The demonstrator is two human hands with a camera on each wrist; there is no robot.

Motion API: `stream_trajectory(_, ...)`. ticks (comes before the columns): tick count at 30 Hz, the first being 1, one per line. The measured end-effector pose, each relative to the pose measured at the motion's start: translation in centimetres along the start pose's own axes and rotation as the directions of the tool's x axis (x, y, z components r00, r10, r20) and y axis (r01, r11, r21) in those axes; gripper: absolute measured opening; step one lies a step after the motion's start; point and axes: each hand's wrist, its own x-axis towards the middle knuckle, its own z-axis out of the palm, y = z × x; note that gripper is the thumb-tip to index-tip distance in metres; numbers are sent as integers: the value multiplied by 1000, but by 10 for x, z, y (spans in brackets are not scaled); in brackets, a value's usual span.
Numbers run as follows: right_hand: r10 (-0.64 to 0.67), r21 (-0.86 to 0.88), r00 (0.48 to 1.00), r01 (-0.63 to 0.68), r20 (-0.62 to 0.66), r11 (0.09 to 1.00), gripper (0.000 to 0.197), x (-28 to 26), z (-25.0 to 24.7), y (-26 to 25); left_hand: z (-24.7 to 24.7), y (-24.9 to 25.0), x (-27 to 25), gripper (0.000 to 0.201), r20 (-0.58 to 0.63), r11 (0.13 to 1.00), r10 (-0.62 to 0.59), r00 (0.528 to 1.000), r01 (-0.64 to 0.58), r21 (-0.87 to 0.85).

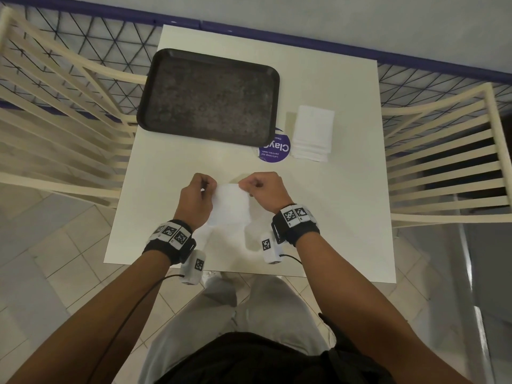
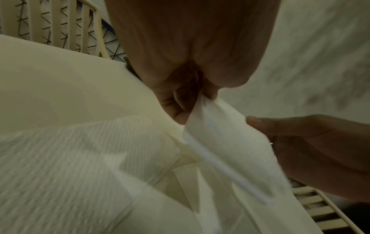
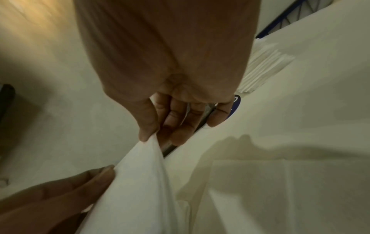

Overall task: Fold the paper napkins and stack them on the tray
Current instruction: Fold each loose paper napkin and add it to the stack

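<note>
The head camera looks steeply down from above the standing person onto the whole worktop [image 1: 346, 206], taking in both forearms. Each wrist camera sits very close behind its own hand, looking along the fingers. The left wrist view faces across to the right hand [image 2: 320, 152]; the right wrist view faces back at the left hand [image 3: 50, 199]. All three share the napkin [image 1: 231, 203], though it is blurred up close.
</note>
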Motion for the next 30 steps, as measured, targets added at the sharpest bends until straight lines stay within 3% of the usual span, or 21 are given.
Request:
stream_trajectory(9, 68, 155, 997, -62, -36, 986, 4, -9, 9, -2, 4, -1, 1, 8, -61, 1000, 25, 998, -25, -3)
stream_trajectory(13, 167, 93, 986, -165, -12, 982, 22, -11, 13, 2, 6, 1, 4, 9, -86, 1000, 17, 996, -18, -15)
stream_trajectory(17, 160, 9, 987, -160, -5, 987, 15, -14, 7, 5, 10, 7, 7, 9, -101, 999, 6, 995, -10, -36)
stream_trajectory(23, 77, -110, 979, -99, -190, 989, 12, 16, -57, 3, 17, 18, 7, 20, 45, 996, -54, 998, 58, -75)
stream_trajectory(30, 132, -129, 893, -205, -430, 970, 23, 81, -157, 11, 33, 5, 11, 16, 166, 991, -133, 977, 133, 8)
